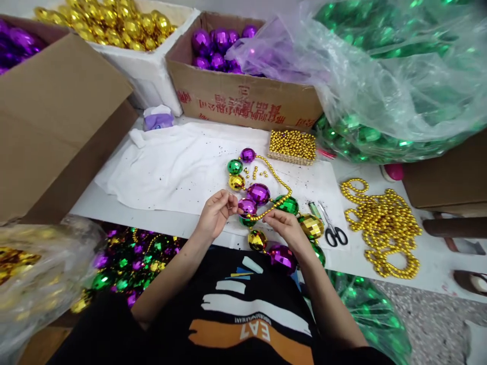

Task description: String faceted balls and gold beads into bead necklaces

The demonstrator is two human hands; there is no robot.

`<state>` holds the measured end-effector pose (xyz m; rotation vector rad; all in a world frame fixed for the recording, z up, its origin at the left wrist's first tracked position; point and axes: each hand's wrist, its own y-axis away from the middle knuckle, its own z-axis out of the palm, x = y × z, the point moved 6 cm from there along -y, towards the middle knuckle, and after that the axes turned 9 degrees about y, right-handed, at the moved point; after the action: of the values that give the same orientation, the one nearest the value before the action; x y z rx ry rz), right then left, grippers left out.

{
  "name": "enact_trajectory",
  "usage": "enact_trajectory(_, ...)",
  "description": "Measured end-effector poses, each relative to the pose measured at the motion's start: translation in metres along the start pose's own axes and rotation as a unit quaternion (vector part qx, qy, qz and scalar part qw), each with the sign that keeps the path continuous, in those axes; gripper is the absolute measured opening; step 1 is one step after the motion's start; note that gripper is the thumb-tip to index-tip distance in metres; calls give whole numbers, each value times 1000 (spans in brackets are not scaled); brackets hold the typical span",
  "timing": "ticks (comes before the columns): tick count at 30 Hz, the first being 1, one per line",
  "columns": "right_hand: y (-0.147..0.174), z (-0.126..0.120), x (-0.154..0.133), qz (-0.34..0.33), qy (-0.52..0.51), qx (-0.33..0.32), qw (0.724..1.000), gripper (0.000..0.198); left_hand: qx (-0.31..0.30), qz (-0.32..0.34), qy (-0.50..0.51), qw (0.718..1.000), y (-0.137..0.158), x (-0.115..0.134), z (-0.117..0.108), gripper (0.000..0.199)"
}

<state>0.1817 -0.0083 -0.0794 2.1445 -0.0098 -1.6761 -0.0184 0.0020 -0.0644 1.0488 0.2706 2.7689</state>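
At the centre of the frame, the left hand [217, 212] has thumb and fingertips pinched together beside a purple ball [247, 206], whether on a thread too small to tell, while the right hand's [286, 226] fingers close on the gold strand [290, 191], probably to steady its end. The ball string [258, 193] lies mostly on the white cloth [175, 167], which likely stops rolling; scissors [331, 228] at centre right seem placed for easy reach.
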Motion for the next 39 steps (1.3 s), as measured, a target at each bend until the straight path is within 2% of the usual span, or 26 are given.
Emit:
enact_trajectory(2,3,-6,-20,-34,45,3,998,26,3,-16,-48,999,0,-3,1,32)
enact_trajectory(4,4,-13,-51,-91,118,11,989,22,-20,-44,-102,994,-1,-3,8,31)
enact_trajectory(8,0,-13,-113,-223,277,-7,935,19,-108,-103,-161,976,-5,0,28,22)
enact_trajectory(12,-15,-7,-137,-279,357,-25,891,16,-143,-131,-207,959,-9,-2,34,27)
enact_trajectory(15,-28,-2,-135,-293,376,-24,879,17,-135,-122,-228,956,-13,-6,32,28)
enact_trajectory(17,-31,-6,-131,-286,385,63,875,18,-122,-104,-229,960,-15,-7,31,29)
enact_trajectory(20,-17,-15,-123,-270,364,250,856,20,-108,-83,-218,966,-16,-10,32,33)
enact_trajectory(21,-11,-13,-117,-267,337,269,862,19,-109,-77,-219,966,-16,-10,33,34)
enact_trajectory(22,-7,-8,-109,-263,300,250,882,16,-113,-71,-227,965,-16,-10,34,34)
enact_trajectory(25,-5,12,-83,-217,173,119,953,12,-123,-41,-273,953,-14,-8,38,32)
enact_trajectory(26,-6,18,-76,-197,145,88,966,15,-124,-30,-287,949,-13,-7,38,32)
enact_trajectory(28,-7,23,-67,-176,127,75,973,18,-122,-8,-310,943,-11,-6,39,29)
enact_trajectory(32,-8,29,-62,-174,197,121,957,13,-95,53,-371,922,-8,-3,37,20)
enact_trajectory(35,-2,32,-63,-193,259,180,929,9,-61,97,-407,906,-7,-1,34,14)
enact_trajectory(39,18,19,-77,-244,309,287,873,22,-44,84,-375,922,-9,-5,31,17)
